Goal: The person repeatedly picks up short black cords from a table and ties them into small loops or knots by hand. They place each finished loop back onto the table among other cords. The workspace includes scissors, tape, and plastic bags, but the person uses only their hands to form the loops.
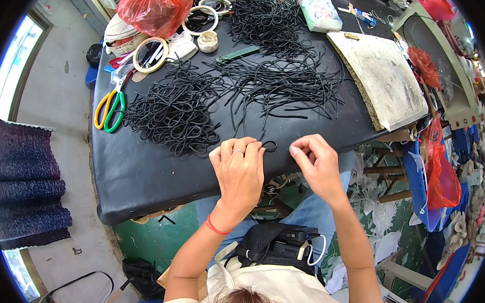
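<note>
My left hand (236, 165), with a ring on it and a red band at the wrist, is closed over a black cord near the table's front edge. A small loop of that cord (270, 145) sticks out beside its fingertips. To the right, my right hand (318, 166) is held in a pinch, thumb against curled fingers; whatever is between them, if anything, is hidden. Just beyond my hands lies a spread of loose straight black cords (282, 81). A heap of looped black cords (172, 114) is to the left, and another black cord pile (265, 18) is farther back.
Scissors with yellow and green handles (110, 110) lie at the table's left. Tape rolls (151, 55), a red plastic bag (155, 12) and a green strip (238, 54) are behind the cords. A worn pale board (384, 78) covers the right side, near a tissue pack (319, 10).
</note>
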